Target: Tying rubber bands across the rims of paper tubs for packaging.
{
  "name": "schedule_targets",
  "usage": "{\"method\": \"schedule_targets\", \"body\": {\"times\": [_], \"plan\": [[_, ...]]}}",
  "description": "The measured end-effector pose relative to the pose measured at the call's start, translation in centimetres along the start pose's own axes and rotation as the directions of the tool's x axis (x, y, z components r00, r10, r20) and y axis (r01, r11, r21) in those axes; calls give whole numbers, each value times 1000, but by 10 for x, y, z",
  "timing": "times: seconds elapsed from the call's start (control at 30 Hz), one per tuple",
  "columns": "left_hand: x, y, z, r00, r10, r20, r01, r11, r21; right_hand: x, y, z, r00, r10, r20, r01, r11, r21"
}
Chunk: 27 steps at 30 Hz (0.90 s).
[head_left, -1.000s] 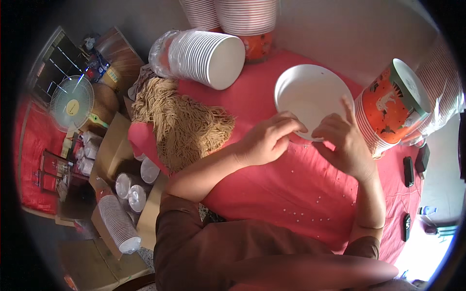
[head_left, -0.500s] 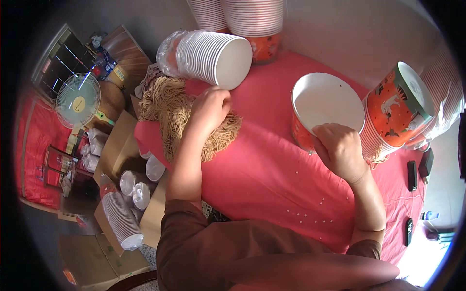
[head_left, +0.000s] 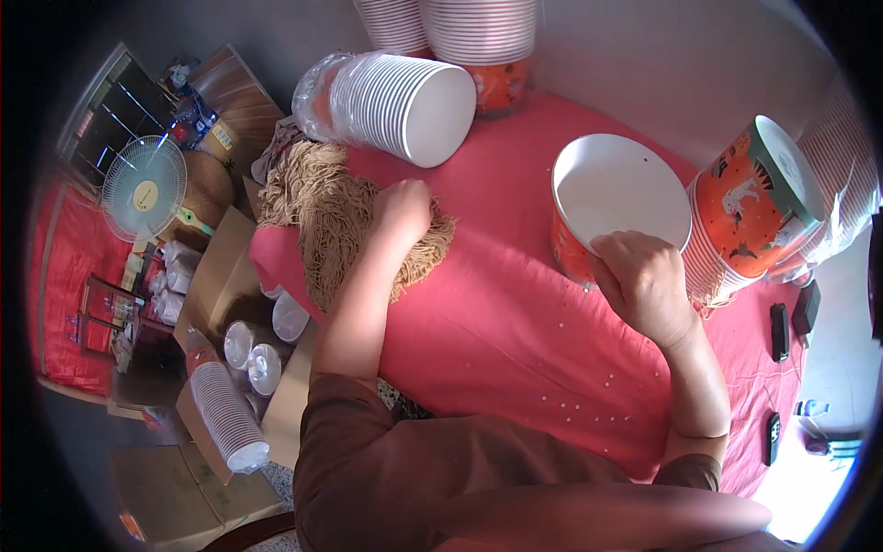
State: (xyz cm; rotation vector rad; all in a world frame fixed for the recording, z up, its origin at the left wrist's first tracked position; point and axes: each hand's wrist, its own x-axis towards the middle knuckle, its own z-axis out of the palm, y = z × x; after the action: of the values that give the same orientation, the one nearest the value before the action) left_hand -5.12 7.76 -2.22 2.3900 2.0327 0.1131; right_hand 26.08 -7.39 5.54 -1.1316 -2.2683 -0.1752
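Right hand: the right hand [head_left: 647, 283] sits at the near rim of the orange paper bowl [head_left: 614, 207], fingers curled over the edge and gripping it; the bowl stands on the red table [head_left: 515, 340] toward its right edge.
Bowl's facing: its white inside tips up and toward the person; the mouth is round, so no long axis shows; the orange printed wall shows low on the left side.
Left hand: the left hand [head_left: 403, 208] lies closed down into the heap of tan noodles [head_left: 336, 221] at the table's left edge; whether it grips any strands I cannot tell.
Noodles: a loose mound; the strands run mostly from the far-left corner toward the near side, spilling over the left edge.
Right edge: a sideways stack of orange printed bowls [head_left: 750, 207] lies just beside the held bowl, its long axis pointing right, a lid-like white end facing up and right.
Far-left corner: a sleeve of white bowls [head_left: 395, 106] in clear plastic lies on its side, open mouth facing right.
Far edge: upright striped cup stacks [head_left: 478, 28], an orange one beneath.
Floor, left: cardboard boxes [head_left: 216, 276] with clear lidded tubs; a stack of clear cups [head_left: 228, 414]; a small fan [head_left: 143, 189].
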Motion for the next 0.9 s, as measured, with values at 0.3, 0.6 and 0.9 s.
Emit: {"method": "schedule_targets", "body": {"times": [0.3,0.6,0.9], "plan": [[-31,42,-41,865,318,-389,-472,779,-413,-2,6,7,999,-42,-30,39,995,-89],[-95,118,-36,729,527,-437,-570,113,-814,1,-2,-3,998,48,38,-49,998,29],[-92,129,-30,748,373,-549,-652,262,-711,-1,1,-27,997,35,68,-41,995,89]]}}
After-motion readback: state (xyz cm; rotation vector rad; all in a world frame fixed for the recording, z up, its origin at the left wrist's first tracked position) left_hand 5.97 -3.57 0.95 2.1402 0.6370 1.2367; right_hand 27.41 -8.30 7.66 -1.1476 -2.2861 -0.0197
